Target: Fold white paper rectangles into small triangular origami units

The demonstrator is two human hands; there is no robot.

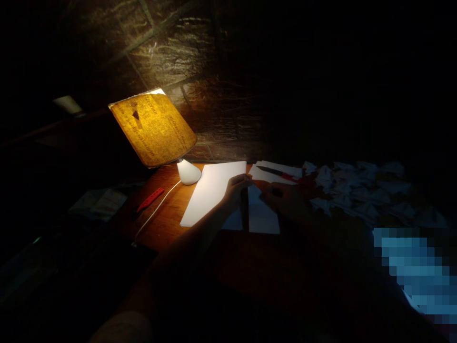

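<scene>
a lit lamp (189,172) with a newsprint-patterned shade (153,131) stands on the wooden counter (167,228), its base just beside a stack of white paper (214,190). its white cord (157,205) runs toward the near edge, past a red slotted tool (152,198). beyond the hands, a dark-bladed, red-handled knife (273,171) lies across more white sheets (298,170); to the right spread many folded paper pieces (339,186), dim in shadow. a stone wall (178,47) rises behind. the left forearm crosses over part of the stack. the creased sheet (262,216) is between the left hand (237,186) and right hand (283,197). the left fingers bend together by its top edge; whether either hand's fingers grip it, i cannot tell.
</scene>
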